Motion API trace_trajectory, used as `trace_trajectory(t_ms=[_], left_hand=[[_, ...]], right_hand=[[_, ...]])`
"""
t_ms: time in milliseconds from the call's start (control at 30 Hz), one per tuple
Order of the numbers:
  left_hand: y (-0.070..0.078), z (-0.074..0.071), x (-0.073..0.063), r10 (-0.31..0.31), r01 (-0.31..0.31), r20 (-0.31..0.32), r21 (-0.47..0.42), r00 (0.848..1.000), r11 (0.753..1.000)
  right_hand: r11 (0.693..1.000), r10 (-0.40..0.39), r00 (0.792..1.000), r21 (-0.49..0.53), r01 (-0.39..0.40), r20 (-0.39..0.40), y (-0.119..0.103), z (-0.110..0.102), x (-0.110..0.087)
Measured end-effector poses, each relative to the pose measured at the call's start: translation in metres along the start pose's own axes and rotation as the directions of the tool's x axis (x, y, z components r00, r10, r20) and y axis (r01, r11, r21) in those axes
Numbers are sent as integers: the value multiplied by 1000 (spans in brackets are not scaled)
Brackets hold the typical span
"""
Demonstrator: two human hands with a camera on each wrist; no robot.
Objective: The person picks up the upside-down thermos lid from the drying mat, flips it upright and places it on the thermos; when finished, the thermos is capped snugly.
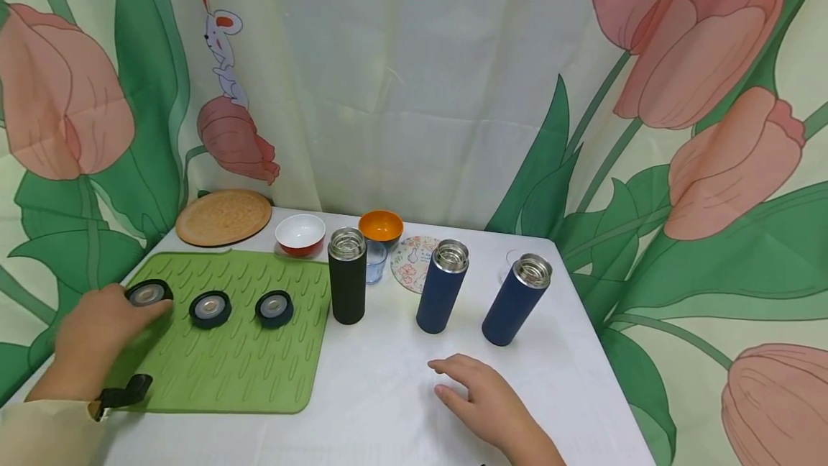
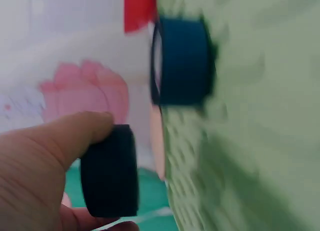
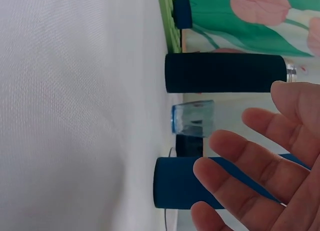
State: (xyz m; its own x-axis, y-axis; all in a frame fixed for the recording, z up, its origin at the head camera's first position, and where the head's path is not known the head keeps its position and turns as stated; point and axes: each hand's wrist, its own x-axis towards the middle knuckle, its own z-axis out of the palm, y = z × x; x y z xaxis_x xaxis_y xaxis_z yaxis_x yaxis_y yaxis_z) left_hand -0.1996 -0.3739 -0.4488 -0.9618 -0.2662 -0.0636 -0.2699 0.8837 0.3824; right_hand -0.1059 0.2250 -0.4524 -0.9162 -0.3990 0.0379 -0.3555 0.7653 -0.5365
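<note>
My left hand (image 1: 103, 326) pinches a dark bottle lid (image 2: 111, 172) between thumb and fingers, above the left part of the green mat (image 1: 259, 380). Two more dark lids, one in the middle (image 1: 210, 308) and one to the right (image 1: 274, 308), lie on the mat with their inner sides up. My right hand (image 1: 481, 401) hovers over the white table with its fingers loosely spread, holding nothing. Beyond it stand three lidless bottles: a black one (image 1: 348, 282) beside the mat, a blue one (image 1: 443, 292) in the middle and another blue one (image 1: 515, 304) at the right.
Behind the bottles are a red and white bowl (image 1: 300, 234), an orange bowl (image 1: 381, 226), a clear blue glass (image 1: 376, 262) and a floral plate (image 1: 411, 265). A round wooden board (image 1: 223, 217) lies at the back left. A tulip-printed curtain (image 1: 401, 85) hangs behind the table.
</note>
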Motion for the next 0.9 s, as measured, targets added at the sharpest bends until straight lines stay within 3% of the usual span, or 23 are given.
trace_trajectory(t_ms=[100, 233, 400, 600, 733, 900], left_hand=[[16, 5, -11, 68, -70, -54, -35, 996, 997], [43, 15, -28, 141, -144, -67, -37, 988, 989], [69, 30, -51, 216, -221, -128, -29, 968, 975], [87, 39, -73, 263, -272, -170, -34, 950, 962], [96, 42, -81, 288, -302, -198, -45, 937, 952], [105, 47, -90, 319, -332, -186, -42, 929, 942]], right_hand=[[1000, 7, 1000, 1, -7, 14, 0, 0, 1], [1000, 3, 1000, 11, -3, 26, -2, 0, 2], [1000, -19, 999, 6, 19, 26, -2, 2, 3], [1000, -21, 999, 5, 20, 38, -3, 2, 3], [1000, -17, 999, 7, 17, 40, -4, 2, 3], [1000, -23, 999, 10, 23, 37, -5, 2, 3]])
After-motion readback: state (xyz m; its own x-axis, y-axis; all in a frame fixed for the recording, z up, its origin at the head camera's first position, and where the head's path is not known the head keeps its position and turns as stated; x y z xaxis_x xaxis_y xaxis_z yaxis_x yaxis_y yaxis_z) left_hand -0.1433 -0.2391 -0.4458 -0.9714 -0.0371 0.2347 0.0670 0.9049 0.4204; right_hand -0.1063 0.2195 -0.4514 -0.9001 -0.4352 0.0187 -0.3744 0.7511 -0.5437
